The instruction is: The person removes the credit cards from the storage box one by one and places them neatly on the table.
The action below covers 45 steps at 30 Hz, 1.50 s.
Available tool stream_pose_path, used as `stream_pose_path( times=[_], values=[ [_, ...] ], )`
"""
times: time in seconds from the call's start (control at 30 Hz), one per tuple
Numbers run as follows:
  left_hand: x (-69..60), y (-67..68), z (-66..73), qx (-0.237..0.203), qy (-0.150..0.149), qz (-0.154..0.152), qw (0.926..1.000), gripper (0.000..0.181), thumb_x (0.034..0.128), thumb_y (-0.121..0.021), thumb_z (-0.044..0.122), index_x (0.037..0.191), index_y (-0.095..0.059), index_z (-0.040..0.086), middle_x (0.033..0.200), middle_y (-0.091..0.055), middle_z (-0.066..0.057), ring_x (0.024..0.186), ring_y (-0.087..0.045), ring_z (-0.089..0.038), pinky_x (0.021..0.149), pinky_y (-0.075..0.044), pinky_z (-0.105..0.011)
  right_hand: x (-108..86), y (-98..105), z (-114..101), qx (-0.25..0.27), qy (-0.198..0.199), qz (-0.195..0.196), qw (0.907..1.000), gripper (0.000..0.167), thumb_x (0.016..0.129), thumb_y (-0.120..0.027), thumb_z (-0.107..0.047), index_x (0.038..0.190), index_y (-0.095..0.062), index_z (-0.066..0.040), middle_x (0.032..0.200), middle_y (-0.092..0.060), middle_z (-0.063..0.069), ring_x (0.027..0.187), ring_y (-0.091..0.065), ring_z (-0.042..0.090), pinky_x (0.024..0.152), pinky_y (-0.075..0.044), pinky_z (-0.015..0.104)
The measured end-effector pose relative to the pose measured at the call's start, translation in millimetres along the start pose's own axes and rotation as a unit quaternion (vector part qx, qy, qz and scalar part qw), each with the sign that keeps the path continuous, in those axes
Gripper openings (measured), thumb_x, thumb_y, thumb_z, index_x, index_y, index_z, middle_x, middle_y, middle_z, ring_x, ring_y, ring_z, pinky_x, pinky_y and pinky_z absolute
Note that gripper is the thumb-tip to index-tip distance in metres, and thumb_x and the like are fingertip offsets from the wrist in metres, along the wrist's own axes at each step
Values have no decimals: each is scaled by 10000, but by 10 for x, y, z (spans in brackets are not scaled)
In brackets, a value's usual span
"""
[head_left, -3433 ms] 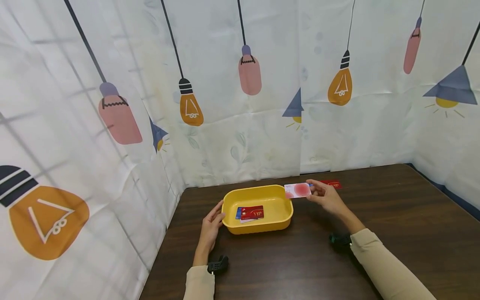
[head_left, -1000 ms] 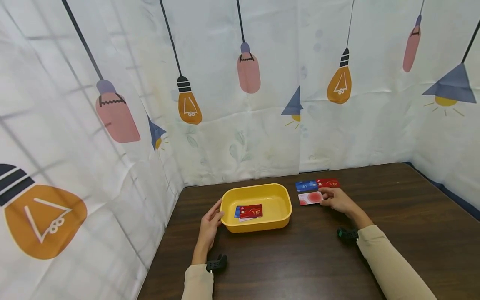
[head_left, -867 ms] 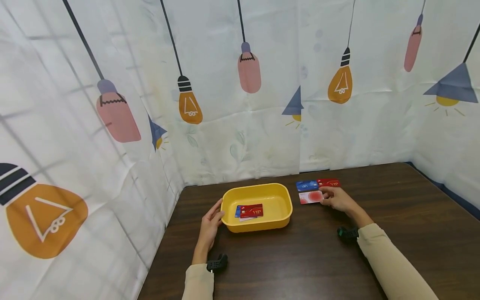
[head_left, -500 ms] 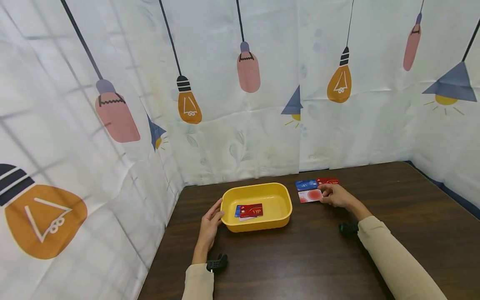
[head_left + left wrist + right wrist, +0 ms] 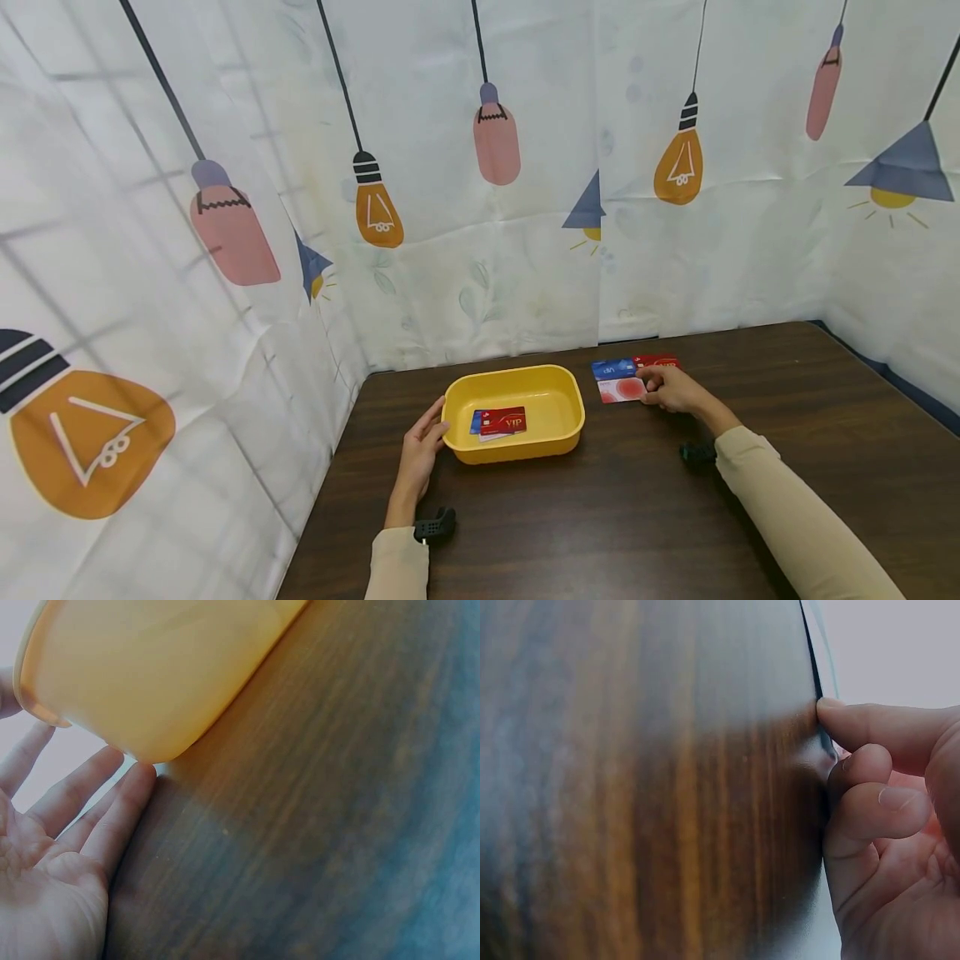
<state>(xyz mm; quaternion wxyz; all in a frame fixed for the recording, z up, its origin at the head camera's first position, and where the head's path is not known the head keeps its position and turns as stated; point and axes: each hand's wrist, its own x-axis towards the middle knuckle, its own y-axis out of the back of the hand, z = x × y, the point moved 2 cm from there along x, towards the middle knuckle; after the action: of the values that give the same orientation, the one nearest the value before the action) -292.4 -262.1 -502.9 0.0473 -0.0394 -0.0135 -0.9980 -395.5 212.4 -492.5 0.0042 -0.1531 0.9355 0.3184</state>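
Note:
On the dark table a pink-and-white card (image 5: 618, 390) with a red circle lies flat, just in front of a blue card (image 5: 613, 369). My right hand (image 5: 673, 391) holds its right end, one fingertip at the far corner and another near the front corner. Partly covered by that hand, a red VIP card (image 5: 656, 361) lies beside the blue one. My left hand (image 5: 420, 450) rests against the left end of a yellow tray (image 5: 517, 452); in the left wrist view its fingers (image 5: 124, 810) extend to the outer wall.
Inside the tray lie a red VIP card (image 5: 503, 421), a blue card (image 5: 476, 423) and a pale card (image 5: 491, 437) beneath, overlapping. A patterned curtain (image 5: 487, 292) hangs behind the table (image 5: 547, 525).
Earlier the pink-and-white card was held up by the tray's right rim. It went down onto the table and slid slightly away, up against the blue card. The left hand stayed put.

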Motion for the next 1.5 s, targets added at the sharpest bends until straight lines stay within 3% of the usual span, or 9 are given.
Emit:
stream_pose_path(
  times=[1.2, 1.33, 1.5],
  values=[
    [9, 4, -36, 80, -11, 10, 10000, 466, 1058, -560, 187, 1520, -514, 221, 1507, -549, -168, 1332, -566, -354, 1012, -562, -310, -39, -3, -29, 231, 120, -98, 9996, 508, 969, -658, -67, 1422, -477, 72, 915, -523, 92, 618, -487, 155, 489, -434, 256],
    [10, -3, -40, 52, -34, 0, 10000, 466, 1059, -556, 174, 1522, -512, 215, 1496, -554, -183, 1332, -564, -363, 1007, -563, -299, -58, -13, -107, 167, 415, 233, 9987, 455, 993, -642, -104, 1388, -511, 78, 918, -531, 93, 663, -474, 151, 539, -433, 256],
    [12, 3, -36, 38, -20, 7, 10000, 466, 1057, -558, 167, 1518, -517, 215, 1496, -556, -180, 1329, -566, -364, 993, -567, -275, -83, -75, -366, 179, 881, 743, 9932, 381, 983, -662, -116, 1312, -576, 57, 930, -561, 112, 748, -499, 179, 592, -432, 249]
  ],
)
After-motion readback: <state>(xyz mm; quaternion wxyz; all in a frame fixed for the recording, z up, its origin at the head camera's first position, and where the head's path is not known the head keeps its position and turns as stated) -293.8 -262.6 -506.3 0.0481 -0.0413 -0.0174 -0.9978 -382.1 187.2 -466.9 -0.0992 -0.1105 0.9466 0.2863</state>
